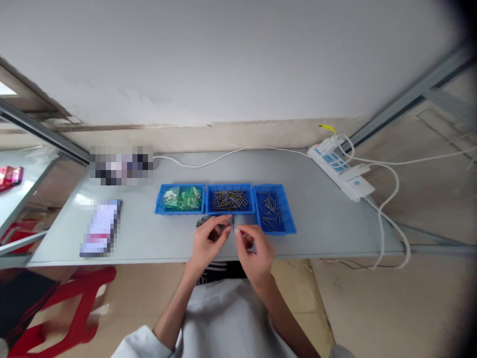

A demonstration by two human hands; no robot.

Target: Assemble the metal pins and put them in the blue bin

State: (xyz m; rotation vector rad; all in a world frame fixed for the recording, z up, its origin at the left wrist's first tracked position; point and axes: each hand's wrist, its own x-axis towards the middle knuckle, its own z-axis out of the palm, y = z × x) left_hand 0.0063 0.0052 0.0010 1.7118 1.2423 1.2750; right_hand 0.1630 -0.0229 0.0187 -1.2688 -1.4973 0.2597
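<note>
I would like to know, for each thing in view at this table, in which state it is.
Left bin: open, holding green and white pieces.
Middle bin: open, heaped with pins.
Right bin: open, pins sparse.
Left hand: curled, grip unclear.
Right hand: pinching a tiny part.
Dark pile: loose, partly hidden.
Power strip: plugs inserted.
Phone: lying flat, blurred.
Cable: slack.
Back-left object: blurred, cannot tell.

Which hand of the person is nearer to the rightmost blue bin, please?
Right. The right hand is close to the near left corner of the rightmost blue bin; the left hand is farther left, in front of the middle blue bin.
</note>
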